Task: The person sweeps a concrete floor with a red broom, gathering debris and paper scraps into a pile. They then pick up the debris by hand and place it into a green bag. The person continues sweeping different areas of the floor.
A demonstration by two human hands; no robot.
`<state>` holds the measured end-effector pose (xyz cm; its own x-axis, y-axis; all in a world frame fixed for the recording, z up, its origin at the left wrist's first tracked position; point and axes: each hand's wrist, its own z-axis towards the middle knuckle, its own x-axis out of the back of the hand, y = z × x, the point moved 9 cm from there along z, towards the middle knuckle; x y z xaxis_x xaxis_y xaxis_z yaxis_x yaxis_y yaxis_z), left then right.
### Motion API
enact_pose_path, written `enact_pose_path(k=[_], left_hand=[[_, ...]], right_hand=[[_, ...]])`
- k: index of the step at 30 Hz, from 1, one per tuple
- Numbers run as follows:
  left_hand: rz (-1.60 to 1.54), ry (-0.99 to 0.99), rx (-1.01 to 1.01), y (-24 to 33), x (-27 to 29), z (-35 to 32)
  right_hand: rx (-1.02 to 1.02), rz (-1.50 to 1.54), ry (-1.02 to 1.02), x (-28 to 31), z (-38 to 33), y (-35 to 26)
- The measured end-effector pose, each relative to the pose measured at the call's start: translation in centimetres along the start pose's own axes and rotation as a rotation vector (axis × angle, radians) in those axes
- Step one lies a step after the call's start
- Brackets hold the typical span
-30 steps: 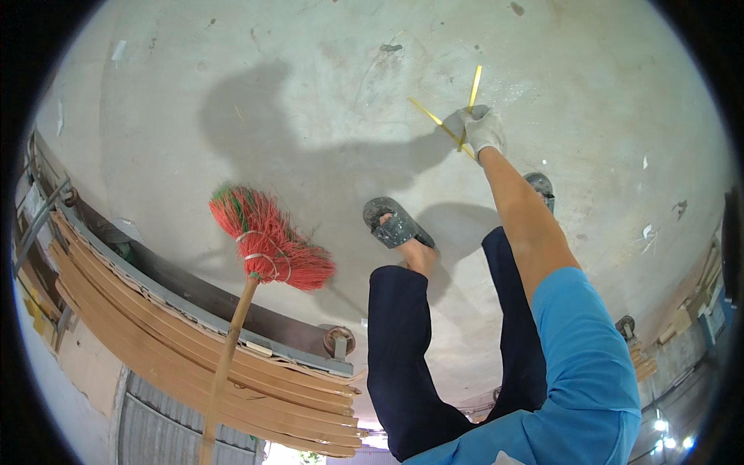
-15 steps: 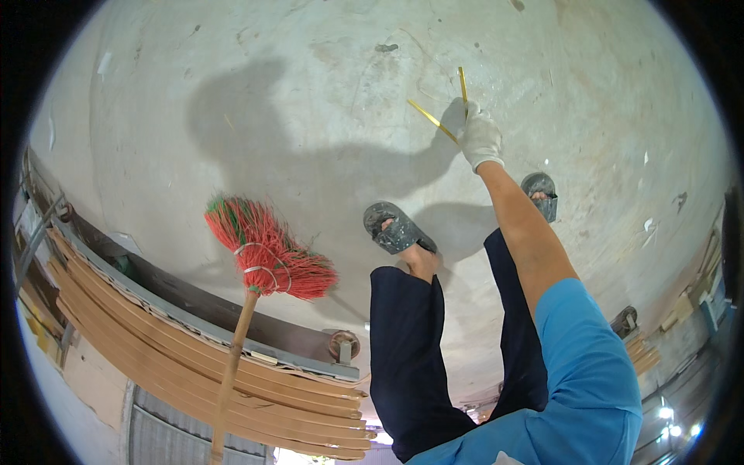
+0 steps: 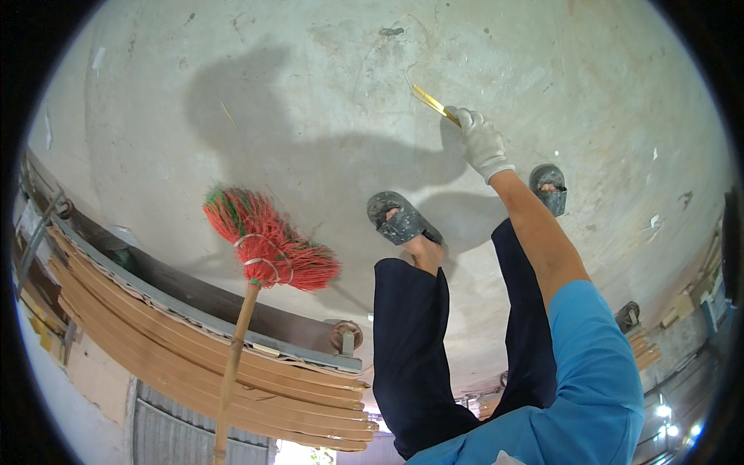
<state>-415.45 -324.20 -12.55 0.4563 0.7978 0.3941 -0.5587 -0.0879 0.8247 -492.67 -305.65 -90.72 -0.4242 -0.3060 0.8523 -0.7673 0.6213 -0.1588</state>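
1 gloved R hand (image 3: 484, 144) w/ yellow strip(s) (image 3: 434, 103), 1 broom (image 3: 262, 252), 2 sandals (image 3: 403, 223)

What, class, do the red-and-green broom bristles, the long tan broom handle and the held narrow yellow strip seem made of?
Red-and-green broom bristles: probably plastic, in bright, splayed strands. Long tan broom handle: likely wood or bamboo, smooth, by its pale-brown colour. Narrow yellow strip: perhaps plastic, glossy, by its highlights.

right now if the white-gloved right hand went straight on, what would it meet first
Past the thin yellow strip it holds, the right hand would probably meet smooth grey floor; depth is unclear.
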Motion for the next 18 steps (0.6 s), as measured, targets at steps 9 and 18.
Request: enact_pose_path(k=[9,18], left_hand=[[-0.033,-0.069,-0.006,-0.5,0.5,0.4],[-0.019,0.017,-0.018,-1.8,2.4,0.3]], right_hand=[[0.171,-0.226,-0.052,-1.2,1.0,-1.5],[0.413,-0.301,-0.130,-2.1,1.4,-2.1]])
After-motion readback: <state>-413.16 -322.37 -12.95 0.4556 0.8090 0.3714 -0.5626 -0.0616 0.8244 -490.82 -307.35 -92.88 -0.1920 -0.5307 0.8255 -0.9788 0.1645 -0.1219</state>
